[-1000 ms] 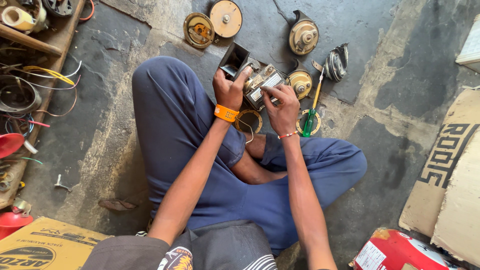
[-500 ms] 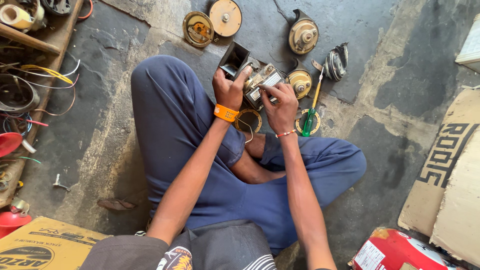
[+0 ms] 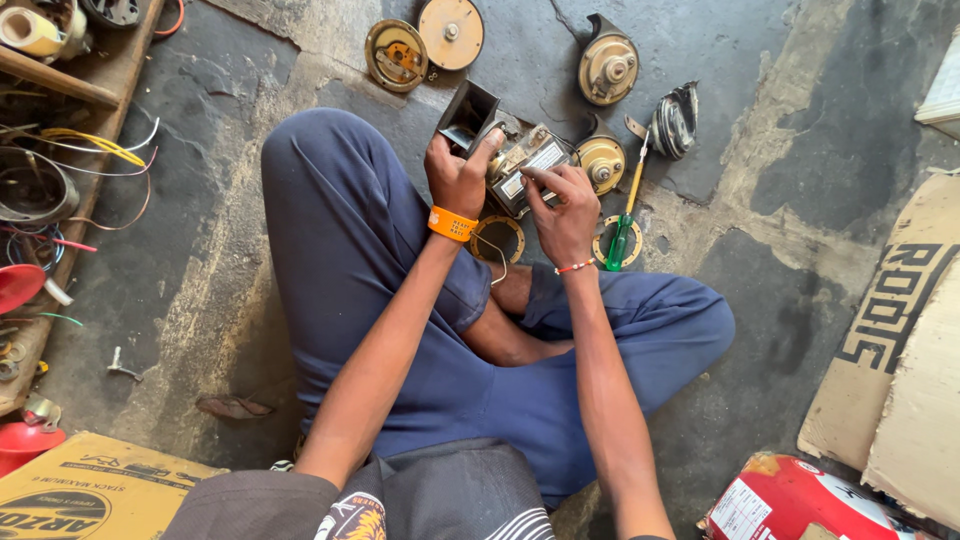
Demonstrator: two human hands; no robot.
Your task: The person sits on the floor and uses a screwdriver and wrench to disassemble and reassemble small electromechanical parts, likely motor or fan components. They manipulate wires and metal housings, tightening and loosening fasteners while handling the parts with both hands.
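I sit cross-legged on a concrete floor in blue trousers. My left hand, with an orange wristband, grips a small electrical unit of metal with a white label and coils. My right hand, with a thin red bracelet, holds the same unit from the right, its fingers on the label side. A dark open box-shaped part stands just beyond my left hand. A ring-shaped part lies on the floor below the hands.
Round horn-like parts lie on the floor ahead: two discs, one housing, another, a dark shell. A green-handled screwdriver lies by my right hand. Wires and parts at left, cardboard right, a red container.
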